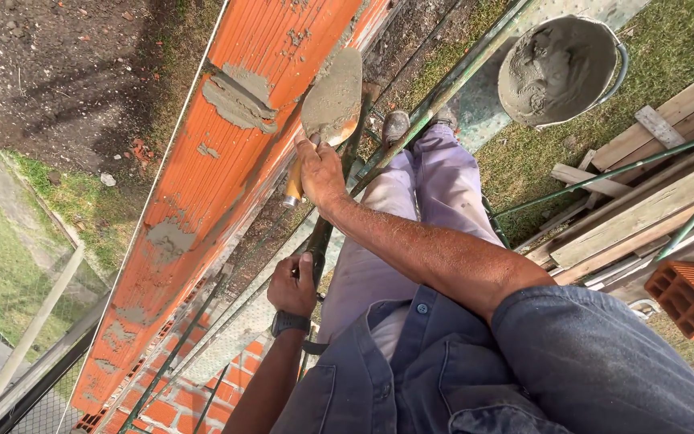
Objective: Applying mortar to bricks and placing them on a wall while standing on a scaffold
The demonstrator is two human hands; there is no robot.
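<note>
While the right hand (320, 170) grips a trowel (332, 100), the left hand (291, 285) clasps a dark pole (320, 235).

Where the right fingers close round the wooden handle, they hide most of it; only its butt shows below the palm. The blade, loaded with mortar, lies just above the knuckles against the orange brick wall (226, 153). The left fingers wrap the pole, tips hidden. The right forearm reaches forward, the left bends low. A mortar bucket (560, 68) stands well apart on grass.

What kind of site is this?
Likely an outdoor bricklaying site, seen from up on scaffolding. The right hand holds a mortar-loaded trowel over the orange hollow-brick wall; a bucket of mortar sits on grass below, beside stacked planks.
</note>
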